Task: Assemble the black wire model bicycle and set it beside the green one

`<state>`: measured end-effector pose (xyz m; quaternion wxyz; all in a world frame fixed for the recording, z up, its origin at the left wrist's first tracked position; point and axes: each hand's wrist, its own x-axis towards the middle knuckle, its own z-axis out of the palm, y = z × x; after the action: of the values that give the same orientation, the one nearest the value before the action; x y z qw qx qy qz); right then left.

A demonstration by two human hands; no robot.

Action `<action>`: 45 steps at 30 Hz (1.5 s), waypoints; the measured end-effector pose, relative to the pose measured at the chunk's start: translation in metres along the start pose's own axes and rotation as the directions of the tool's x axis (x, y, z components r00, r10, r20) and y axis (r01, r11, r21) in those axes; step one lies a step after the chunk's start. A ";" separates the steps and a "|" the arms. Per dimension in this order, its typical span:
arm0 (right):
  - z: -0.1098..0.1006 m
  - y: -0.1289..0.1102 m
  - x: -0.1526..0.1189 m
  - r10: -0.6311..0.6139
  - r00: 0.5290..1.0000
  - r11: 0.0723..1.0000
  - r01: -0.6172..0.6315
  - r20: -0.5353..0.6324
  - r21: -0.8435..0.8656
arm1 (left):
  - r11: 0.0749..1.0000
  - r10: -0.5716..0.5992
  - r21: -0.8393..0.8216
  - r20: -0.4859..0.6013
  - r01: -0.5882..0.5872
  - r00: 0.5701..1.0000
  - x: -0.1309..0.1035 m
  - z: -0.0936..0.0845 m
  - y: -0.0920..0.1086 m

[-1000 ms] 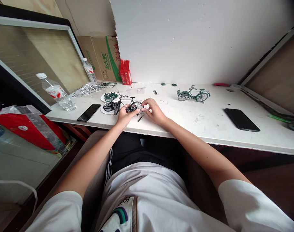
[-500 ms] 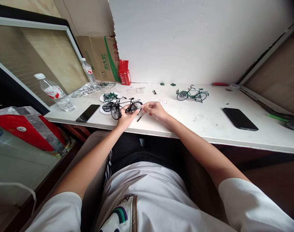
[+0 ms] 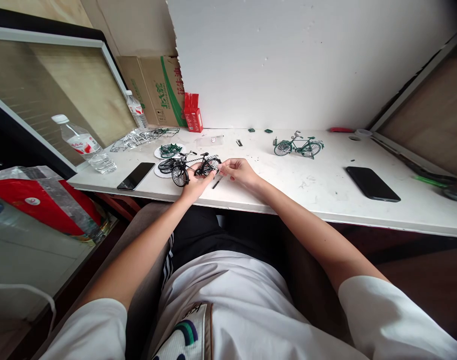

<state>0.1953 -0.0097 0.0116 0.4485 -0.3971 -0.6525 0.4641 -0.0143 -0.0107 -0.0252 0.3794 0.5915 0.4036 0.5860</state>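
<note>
A black model bicycle (image 3: 192,167) is held upright just above the front part of the white table (image 3: 288,192). My left hand (image 3: 197,184) grips it from below, near the frame and rear wheel. The fingertips of my right hand (image 3: 238,170) are pinched together at the bicycle's rear end; whatever they hold is too small to make out. Below my hands lies a thin black stick-like piece (image 3: 216,182). Left of the bicycle, green parts (image 3: 170,149) and black wheels (image 3: 165,166) rest on two white round discs. A green model bicycle (image 3: 298,146) stands at the back right.
Two phones (image 3: 136,176) (image 3: 373,183) lie left and right. Bottles (image 3: 84,145) (image 3: 136,110), black part frames (image 3: 153,135), a carton (image 3: 153,90) and a red box (image 3: 193,112) are at the back left. Small green pieces (image 3: 268,131) lie by the white board (image 3: 307,65).
</note>
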 end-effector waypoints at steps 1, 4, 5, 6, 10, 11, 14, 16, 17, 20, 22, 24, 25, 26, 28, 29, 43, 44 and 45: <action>0.000 0.000 0.000 -0.003 1.000 1.000 0.003 -0.005 0.002 | 1.000 0.010 -0.007 0.004 -0.010 1.000 0.000 0.000 0.001; 0.000 0.001 -0.001 -0.014 1.000 1.000 0.014 -0.021 0.004 | 0.999 0.025 -0.031 0.013 -0.025 1.000 0.000 0.002 0.003; 0.000 0.001 0.000 -0.018 0.999 1.000 0.018 -0.028 0.004 | 0.999 0.027 -0.035 0.015 -0.026 1.000 0.000 0.002 0.003; 0.000 0.002 0.000 -0.023 0.999 1.000 0.023 -0.038 0.001 | 0.999 0.028 -0.036 0.016 -0.027 0.999 0.000 0.002 0.003; -0.001 0.008 0.006 -0.080 0.990 0.997 0.077 -0.112 -0.026 | 0.999 0.032 -0.018 0.030 -0.032 0.999 0.000 0.000 0.002; -0.001 0.009 0.007 -0.096 0.987 0.995 0.093 -0.126 -0.029 | 0.999 0.032 -0.016 0.035 -0.032 0.999 0.000 0.000 0.002; -0.002 0.011 0.010 -0.100 0.989 0.995 0.099 -0.111 -0.015 | 0.999 0.033 -0.017 0.034 -0.032 0.999 0.000 0.001 0.002; -0.002 0.011 0.009 -0.082 0.994 0.997 0.081 -0.071 -0.012 | 0.999 0.030 -0.023 0.026 -0.029 0.999 0.000 0.002 0.003; -0.002 0.011 0.009 -0.078 0.996 0.997 0.077 -0.052 -0.016 | 0.999 0.027 -0.028 0.028 -0.026 0.999 0.000 0.002 0.004; -0.002 0.010 0.008 -0.082 0.996 0.996 0.081 -0.022 -0.026 | 0.999 0.022 -0.049 0.039 -0.020 0.999 -0.001 0.003 0.007; -0.002 0.010 0.008 -0.078 0.997 0.997 0.078 -0.023 -0.016 | 0.999 0.025 -0.048 0.040 -0.023 0.999 -0.001 0.003 0.008; -0.002 0.011 0.009 -0.071 0.997 0.997 0.071 -0.029 -0.002 | 0.999 0.025 -0.040 0.032 -0.024 0.999 -0.001 0.003 0.008; -0.002 0.011 0.009 -0.069 0.997 0.998 0.069 -0.030 0.003 | 0.999 0.022 -0.039 0.026 -0.021 0.999 -0.001 0.003 0.007; -0.003 0.012 0.009 -0.068 0.997 0.998 0.068 -0.030 0.006 | 0.999 0.018 -0.039 0.020 -0.017 1.000 -0.001 0.003 0.006; -0.003 0.012 0.009 -0.064 0.998 0.998 0.064 -0.027 0.009 | 0.999 0.008 -0.039 0.004 -0.008 1.000 -0.001 0.003 0.004; -0.003 0.012 0.009 -0.062 0.998 0.998 0.062 -0.023 0.009 | 0.999 0.004 -0.036 -0.004 -0.004 1.000 -0.001 0.003 0.003; -0.002 0.004 0.005 -0.062 0.998 0.998 0.062 0.009 0.002 | 0.995 -0.042 -0.091 0.032 0.045 0.999 -0.002 0.001 0.011; -0.002 0.004 0.005 -0.057 0.998 0.998 0.057 0.014 0.009 | 0.995 -0.041 -0.092 0.041 0.045 0.998 -0.001 0.001 0.012; -0.003 0.005 0.005 -0.049 0.999 0.999 0.049 0.019 0.020 | 0.995 -0.040 -0.091 0.050 0.045 0.998 -0.001 0.000 0.013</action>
<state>0.1972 -0.0029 0.0087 0.4572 -0.3720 -0.6619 0.4632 -0.0139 -0.0164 -0.0135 0.4280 0.5785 0.3795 0.5815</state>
